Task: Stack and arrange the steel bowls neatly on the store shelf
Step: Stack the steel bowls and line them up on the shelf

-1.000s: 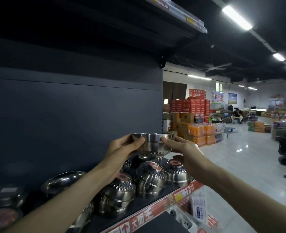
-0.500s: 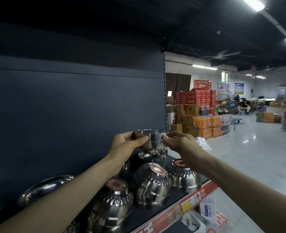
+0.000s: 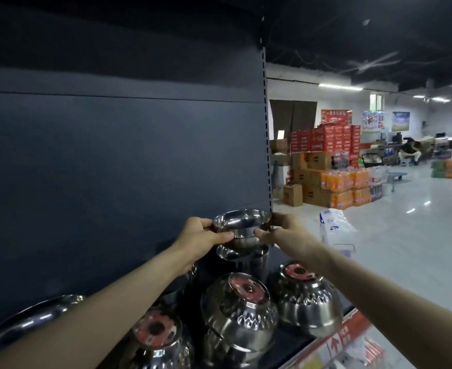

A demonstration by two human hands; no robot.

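Left hand (image 3: pixel 200 235), at the end of a forearm that crosses from the lower left, is curled around the left side of a small steel bowl (image 3: pixel 242 222), with the thumb laid on the wall under the flared rim. The bowl is held upright, mouth up, at the back right corner of the store shelf (image 3: pixel 296 342), close to the dark back panel (image 3: pixel 113 169). Nothing is seen inside it. Right hand (image 3: pixel 286 233) is closed on the opposite side of the same bowl, fingertips pinched below the rim, so the bowl is gripped between both hands, each about equally near.

Directly beneath it, a second upright bowl (image 3: pixel 230 253) is seen, also mouth up. The 2 are lined up on 1 vertical axis. The foot of the held bowl appears to be at or just inside the lower rim, but whether they touch cannot be told. The coming move is judged to be a straight lowering, so that 1 bowl is nested in the other.

Nearer the front, a large shallow bowl (image 3: pixel 28 320) is partly hidden by the left forearm. Then 3 patterned bowls are set upside down, each with a red sticker on its base: the left inverted bowl (image 3: pixel 155 339), the middle inverted bowl (image 3: pixel 239 307), which seems to cover another bowl, and the right inverted bowl (image 3: pixel 304 299). A red price strip (image 3: pixel 336 342) is fixed along the shelf edge.
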